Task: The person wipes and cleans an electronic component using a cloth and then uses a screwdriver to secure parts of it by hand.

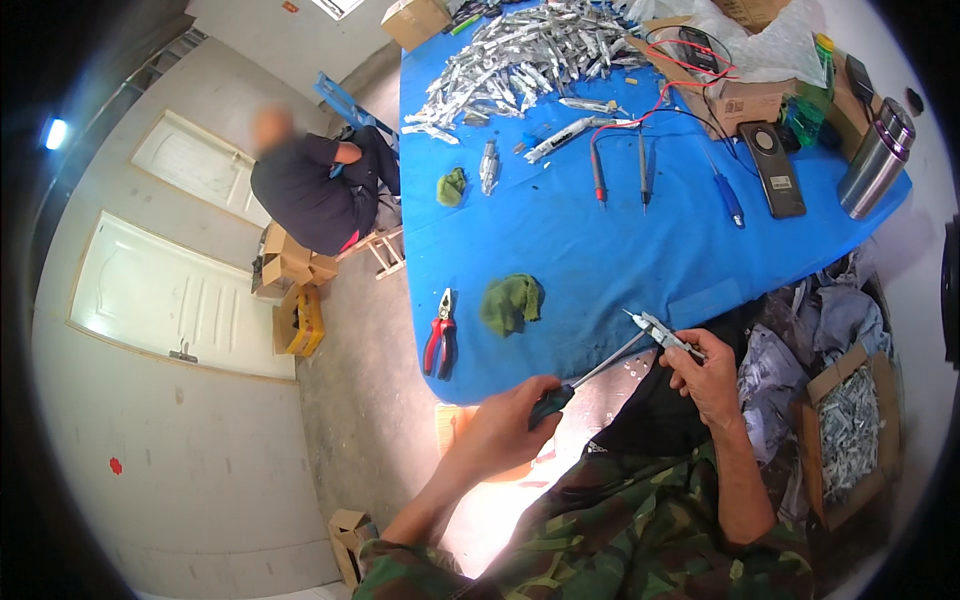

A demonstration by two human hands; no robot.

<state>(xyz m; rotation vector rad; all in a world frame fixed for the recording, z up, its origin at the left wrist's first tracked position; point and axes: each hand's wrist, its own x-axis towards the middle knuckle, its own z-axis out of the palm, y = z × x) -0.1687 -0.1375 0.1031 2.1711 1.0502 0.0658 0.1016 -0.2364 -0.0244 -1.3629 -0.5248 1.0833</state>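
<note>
My left hand point(527, 420) is wrapped round the dark handle of a screwdriver point(606, 361), whose long metal shaft points up and to the right. Its tip meets, or lies very close to, a small silvery-grey slim device point(657, 330). My right hand point(708, 375) pinches that device between thumb and fingers just over the table's near edge. What the device is exactly, I cannot make out. Left of my hands, red-handled pliers point(439, 335) lie on the blue cloth point(590, 240). Beside them is a crumpled green rag point(511, 304).
A heap of similar silvery pieces point(530, 60) covers the far table. Multimeter probes point(600, 178), a blue screwdriver point(729, 200), a brown phone-like device point(772, 170) and a steel thermos point(878, 160) lie right. A carton of pieces point(848, 435) stands lower right. Another person point(310, 185) sits left.
</note>
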